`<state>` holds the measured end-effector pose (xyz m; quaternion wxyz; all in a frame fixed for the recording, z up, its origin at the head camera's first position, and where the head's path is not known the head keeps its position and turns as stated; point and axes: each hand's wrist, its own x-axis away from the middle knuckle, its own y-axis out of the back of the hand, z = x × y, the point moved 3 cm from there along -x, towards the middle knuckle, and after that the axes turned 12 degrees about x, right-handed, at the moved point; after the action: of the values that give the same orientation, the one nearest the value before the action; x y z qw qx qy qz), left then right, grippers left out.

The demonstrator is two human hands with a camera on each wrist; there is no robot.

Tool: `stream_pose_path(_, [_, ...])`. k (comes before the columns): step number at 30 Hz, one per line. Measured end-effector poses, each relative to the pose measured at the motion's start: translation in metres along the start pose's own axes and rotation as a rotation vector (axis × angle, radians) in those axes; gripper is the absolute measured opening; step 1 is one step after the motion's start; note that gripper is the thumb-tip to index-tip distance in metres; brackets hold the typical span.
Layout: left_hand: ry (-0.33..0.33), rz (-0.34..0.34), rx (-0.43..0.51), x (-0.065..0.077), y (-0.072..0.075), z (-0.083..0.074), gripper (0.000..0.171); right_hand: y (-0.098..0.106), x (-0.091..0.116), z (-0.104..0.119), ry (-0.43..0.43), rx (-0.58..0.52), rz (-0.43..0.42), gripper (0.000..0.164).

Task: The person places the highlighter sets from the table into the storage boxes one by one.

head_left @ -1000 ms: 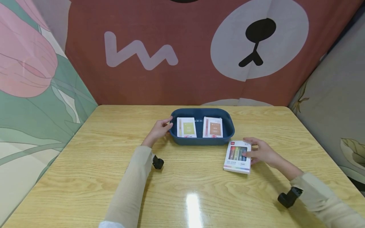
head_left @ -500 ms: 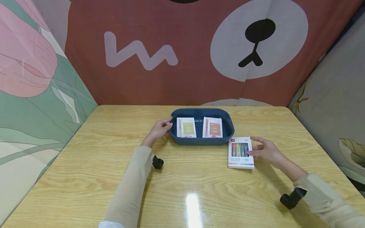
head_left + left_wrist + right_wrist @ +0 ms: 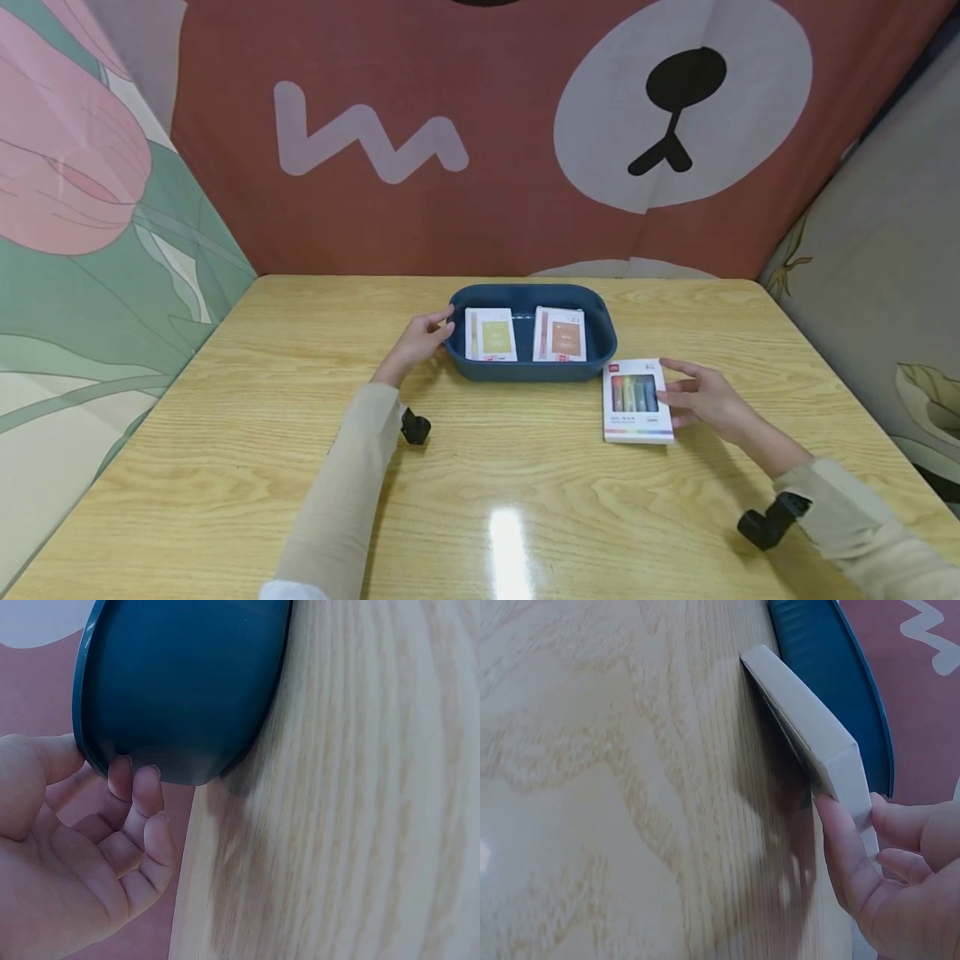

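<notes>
On the table stands a dark blue plastic bin (image 3: 525, 372). My left hand (image 3: 420, 340) holds its left end, thumb at the rim and fingers curled against the outer wall (image 3: 180, 682). Two white boxes lie inside it, one with a yellow-green panel (image 3: 496, 337) and one with an orange panel (image 3: 566, 338). My right hand (image 3: 705, 404) pinches the right edge of a white box of coloured markers (image 3: 637, 423), just in front of the bin's right corner. In the right wrist view, that box (image 3: 802, 712) is tilted, its held side raised off the table.
The wooden table (image 3: 480, 467) runs back to a brown wall hanging with a printed bear (image 3: 510, 208). Printed cloths hang at the left (image 3: 97, 333) and right (image 3: 885, 250). Both forearms carry a small black wrist camera (image 3: 765, 527).
My right hand has moved the box of coloured markers slightly right and toward the back, turning it straighter. My left hand and the bin have stayed in place.
</notes>
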<state>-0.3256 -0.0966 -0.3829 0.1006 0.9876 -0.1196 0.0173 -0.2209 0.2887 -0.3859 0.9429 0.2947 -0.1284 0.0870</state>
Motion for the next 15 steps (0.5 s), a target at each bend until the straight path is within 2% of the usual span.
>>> stream_pose_path(8, [-0.008,0.003,0.006,0.001,0.0,-0.001,0.042,0.007,0.002,0.004,0.027,0.074,-0.053,0.062])
stream_pose_path(15, [-0.008,0.003,0.01,0.001,-0.001,-0.001,0.042,0.019,0.006,0.009,0.112,0.04,-0.074,0.058])
